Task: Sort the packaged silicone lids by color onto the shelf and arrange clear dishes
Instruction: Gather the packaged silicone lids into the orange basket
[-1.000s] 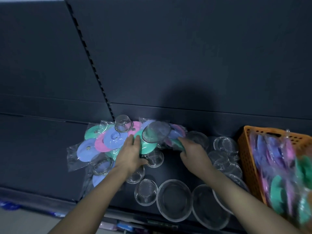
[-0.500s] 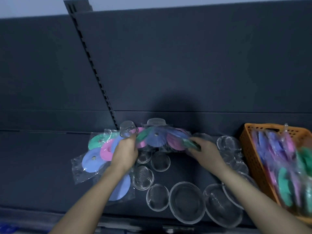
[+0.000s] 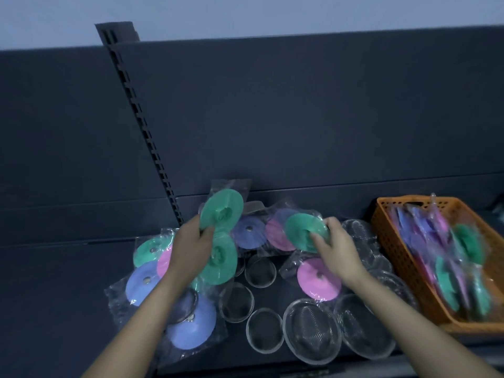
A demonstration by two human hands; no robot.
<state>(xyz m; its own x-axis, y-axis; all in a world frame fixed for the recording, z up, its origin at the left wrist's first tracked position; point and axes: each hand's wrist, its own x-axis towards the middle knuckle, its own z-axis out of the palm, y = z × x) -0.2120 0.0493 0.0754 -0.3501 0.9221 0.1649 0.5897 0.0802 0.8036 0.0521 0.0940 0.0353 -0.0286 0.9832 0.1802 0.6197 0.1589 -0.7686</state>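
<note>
My left hand (image 3: pixel 191 249) pinches a green lid pack (image 3: pixel 222 208), my right hand (image 3: pixel 336 253) grips a second green lid pack (image 3: pixel 301 233) — light, soft, probably slippery film, so I hold near the rim

The dark grey shelf (image 3: pixel 54 296) carried a loose spread of goods along its middle and right. At the left lay a clear packet with a green lid (image 3: pixel 144 251), a pink lid (image 3: pixel 164 261) and a blue lid (image 3: pixel 141 282), and just in front of it another blue lid in its packet (image 3: pixel 191 330). Against the back panel rested more packets, a blue one (image 3: pixel 249 232) beside a pink one (image 3: pixel 274 236). A packaged pink lid (image 3: pixel 319 279) lay mid-shelf. Small clear dishes (image 3: pixel 260 271) sat between the packets, and two larger clear dishes (image 3: pixel 312 332) stood side by side at the front edge. More dishes (image 3: pixel 381 264) clustered beside an orange basket (image 3: pixel 392 249) at the right end.
</note>
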